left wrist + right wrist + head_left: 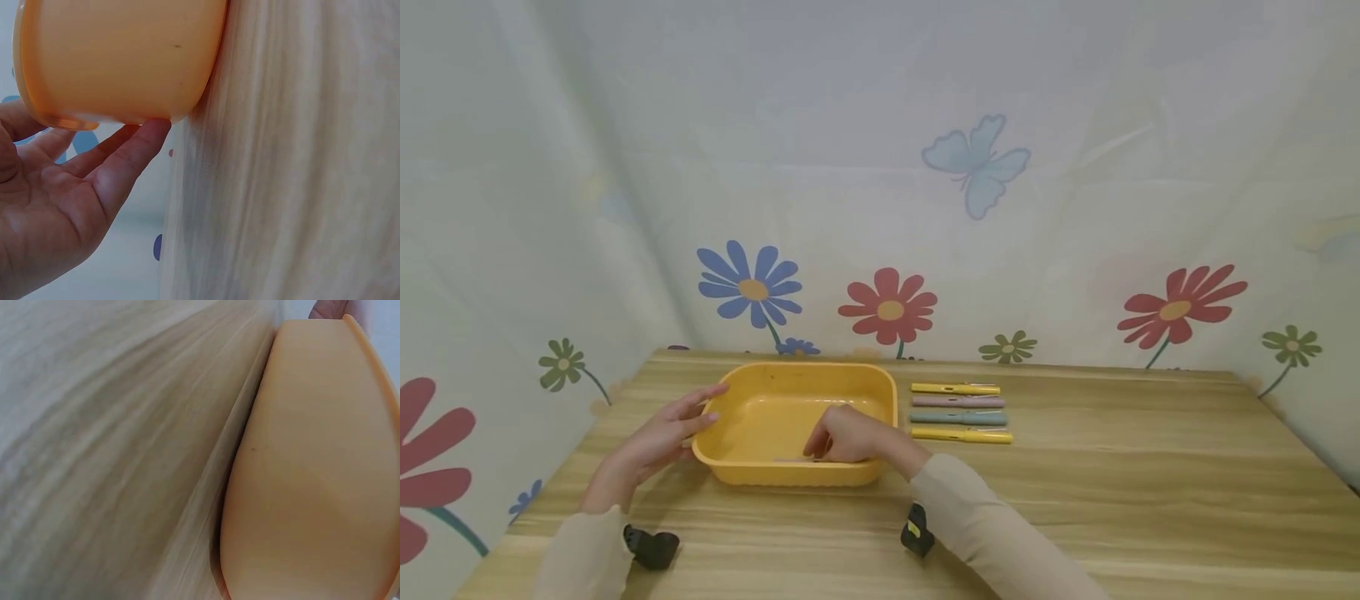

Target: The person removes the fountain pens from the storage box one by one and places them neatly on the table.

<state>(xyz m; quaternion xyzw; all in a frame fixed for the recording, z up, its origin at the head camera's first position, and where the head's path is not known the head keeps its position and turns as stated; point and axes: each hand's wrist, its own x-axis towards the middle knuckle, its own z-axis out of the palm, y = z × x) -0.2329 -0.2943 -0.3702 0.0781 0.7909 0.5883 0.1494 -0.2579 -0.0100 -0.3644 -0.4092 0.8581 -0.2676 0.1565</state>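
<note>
1. Head view. A yellow basin [797, 476], smooth and plastic-looking, oblong with rounded corners and a rolled rim, stands on a bench [1150, 467] with streaked wood grain. The left hand [651, 437] touches the basin's left end, its fingers extended and spread at the rim. The right hand [853, 435] is inside, near the front wall, with fingers bent downward; a slim pale object [792, 460] lies beside their tips, partly hidden by the rim. Whether they pinch it cannot be told. To the right lie four slender, near-parallel pens with thin clips: a yellow pen [955, 389], a lilac pen [958, 402], a blue-green pen [958, 417] and a second yellow pen [962, 435]. Behind hangs a softly creased backdrop [820, 125] printed with flat-coloured flowers and a butterfly.

2. Left wrist view. The basin's curved outer wall appears satiny, with a small dark mark. The left hand's fingers, nearly straight and apart, meet it from below in this sideways view.

3. Right wrist view. The basin's broad, matte-looking side bulges gently beside the grained bench. Part of the left hand shows past its far end.
</note>
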